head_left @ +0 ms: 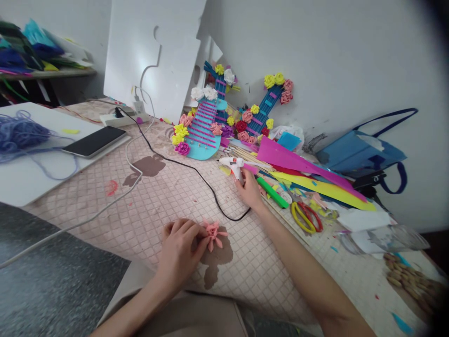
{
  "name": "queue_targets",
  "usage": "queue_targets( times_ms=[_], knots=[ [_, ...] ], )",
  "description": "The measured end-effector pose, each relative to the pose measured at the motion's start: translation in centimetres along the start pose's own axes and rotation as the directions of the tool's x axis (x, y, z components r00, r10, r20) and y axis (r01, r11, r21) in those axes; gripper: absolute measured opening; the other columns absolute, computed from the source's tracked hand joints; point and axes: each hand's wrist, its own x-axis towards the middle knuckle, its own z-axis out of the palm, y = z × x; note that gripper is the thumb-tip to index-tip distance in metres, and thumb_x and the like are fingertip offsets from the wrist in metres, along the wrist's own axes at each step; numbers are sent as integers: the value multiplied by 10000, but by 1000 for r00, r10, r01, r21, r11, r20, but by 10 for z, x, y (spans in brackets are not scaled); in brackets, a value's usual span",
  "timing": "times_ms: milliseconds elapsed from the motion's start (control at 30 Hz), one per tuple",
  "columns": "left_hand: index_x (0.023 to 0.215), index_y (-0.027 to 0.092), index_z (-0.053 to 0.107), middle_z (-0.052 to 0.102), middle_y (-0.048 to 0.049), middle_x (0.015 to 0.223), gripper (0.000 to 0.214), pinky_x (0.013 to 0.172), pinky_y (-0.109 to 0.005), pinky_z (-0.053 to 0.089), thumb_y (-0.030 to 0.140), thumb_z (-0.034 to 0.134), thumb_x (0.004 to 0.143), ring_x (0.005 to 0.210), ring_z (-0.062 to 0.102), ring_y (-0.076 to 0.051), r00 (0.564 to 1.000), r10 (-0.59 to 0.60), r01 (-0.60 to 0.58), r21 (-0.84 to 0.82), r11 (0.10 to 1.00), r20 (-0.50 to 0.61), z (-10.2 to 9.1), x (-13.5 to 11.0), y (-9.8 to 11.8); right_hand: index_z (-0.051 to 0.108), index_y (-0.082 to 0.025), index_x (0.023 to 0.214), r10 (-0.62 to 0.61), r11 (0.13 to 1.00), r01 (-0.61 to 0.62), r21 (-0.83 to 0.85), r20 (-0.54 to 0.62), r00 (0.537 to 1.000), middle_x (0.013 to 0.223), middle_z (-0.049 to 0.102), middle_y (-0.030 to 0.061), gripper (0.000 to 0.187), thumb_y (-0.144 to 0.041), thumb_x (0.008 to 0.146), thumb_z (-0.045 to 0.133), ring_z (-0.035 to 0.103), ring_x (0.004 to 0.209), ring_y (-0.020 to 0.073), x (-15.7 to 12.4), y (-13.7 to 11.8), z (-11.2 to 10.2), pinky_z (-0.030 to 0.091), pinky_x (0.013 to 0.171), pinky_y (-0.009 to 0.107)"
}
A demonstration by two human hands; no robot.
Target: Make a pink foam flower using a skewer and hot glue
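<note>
Near the table's front edge, my left hand [184, 245] pinches a pink paper flower [212, 233] with narrow, spread petals. It sits over a brown patch on the quilted tablecloth [168, 187]. Farther forward and to the right, my right hand [249, 189] is wrapped round the handle of a white glue gun [233, 163], whose nozzle points left. A black cord [199, 174] runs across the cloth to my right hand. Just right of that hand lies a green utility knife [272, 192].
Scissors [302, 218] with yellow and red handles lie right, by coloured paper sheets [308, 173]. Flower-decorated crafts [202, 126] lean at the back. A phone [96, 141], purple yarn [23, 133] and a power strip [124, 117] are left. A white cable [101, 210] crosses the cloth.
</note>
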Motion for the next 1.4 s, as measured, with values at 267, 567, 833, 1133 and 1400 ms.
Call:
queue_targets(
  times_ms=[267, 567, 833, 1133, 1400],
  knots=[
    [779, 240, 639, 683, 0, 821, 95, 806, -405, 286, 266, 588, 855, 877, 541, -216, 1000, 15, -15, 1, 1000, -13, 1, 0, -1, 521, -157, 1183, 6, 1000, -6, -22, 7, 1000, 1119, 594, 149, 376, -339, 855, 499, 547, 1029, 266, -1, -2, -2, 443, 926, 440],
    [778, 239, 640, 685, 7, 819, 79, 805, -401, 285, 263, 610, 847, 876, 538, -218, 1000, 14, -14, -11, 1000, -19, 1, 0, 0, 581, -164, 1077, 20, 999, -20, -25, -14, 1000, 1040, 632, 127, 293, -273, 815, 509, 568, 954, 262, -2, -4, -5, 477, 854, 439],
    [777, 241, 649, 682, 2, 810, 106, 794, -396, 293, 272, 584, 856, 864, 541, -213, 1000, 15, -15, -8, 1000, -26, 0, 0, 0, 558, -171, 1141, 18, 1000, -18, -11, 0, 1000, 1092, 616, 134, 343, -283, 820, 510, 576, 959, 254, -12, -5, -12, 506, 794, 408],
    [783, 237, 641, 683, 3, 827, 83, 813, -403, 290, 265, 601, 851, 875, 539, -213, 1000, 14, -14, -12, 1000, -14, -1, 1, 1, 497, -148, 1217, 19, 1000, -19, -2, -32, 999, 1088, 589, 146, 409, -286, 832, 504, 573, 965, 248, -13, -8, -11, 519, 776, 401],
    [779, 232, 642, 686, 2, 832, 88, 815, -401, 290, 253, 601, 853, 882, 541, -210, 1000, 6, -6, -4, 1000, -11, -1, 0, 1, 456, -196, 1254, 10, 999, -14, -35, -123, 992, 1170, 530, 146, 427, -270, 838, 516, 507, 1086, 276, -31, -25, -24, 452, 919, 493]
  ],
)
